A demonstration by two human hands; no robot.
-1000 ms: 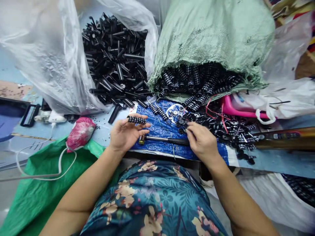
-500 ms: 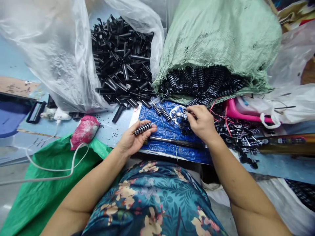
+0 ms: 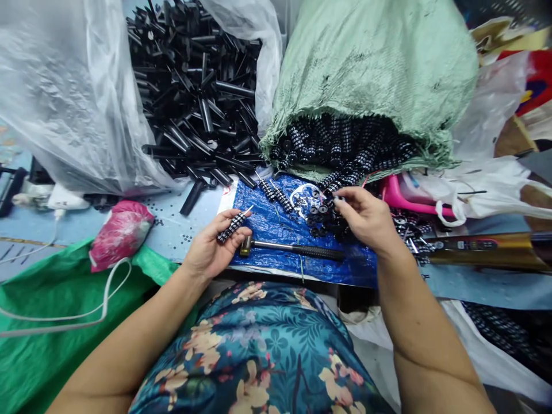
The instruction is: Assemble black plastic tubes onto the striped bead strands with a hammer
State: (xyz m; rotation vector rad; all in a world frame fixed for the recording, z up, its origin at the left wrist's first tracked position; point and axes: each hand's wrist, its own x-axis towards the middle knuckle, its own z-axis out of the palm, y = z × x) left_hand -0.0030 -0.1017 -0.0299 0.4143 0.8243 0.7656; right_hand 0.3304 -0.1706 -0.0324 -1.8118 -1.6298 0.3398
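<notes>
While the left grip [image 3: 210,247] clasps a knobbly cylinder [image 3: 231,227], the right grip [image 3: 366,221] is unclear.

Pale-blue surface [image 3: 483,287] is stretched across mid-view, lit by fairly even, cool light. Upper-right background is crowded with red material [image 3: 541,75] and tan cloth [image 3: 491,33], slightly blurred.

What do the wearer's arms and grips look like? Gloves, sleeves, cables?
Left grip and right grip are human hands; no gloves, rings or wristbands visible. Left forearm and right forearm are bare, with no sleeves or attached cables in view. Garment on the torso: teal, leaf pattern, cream-and-pink flowers.
</notes>
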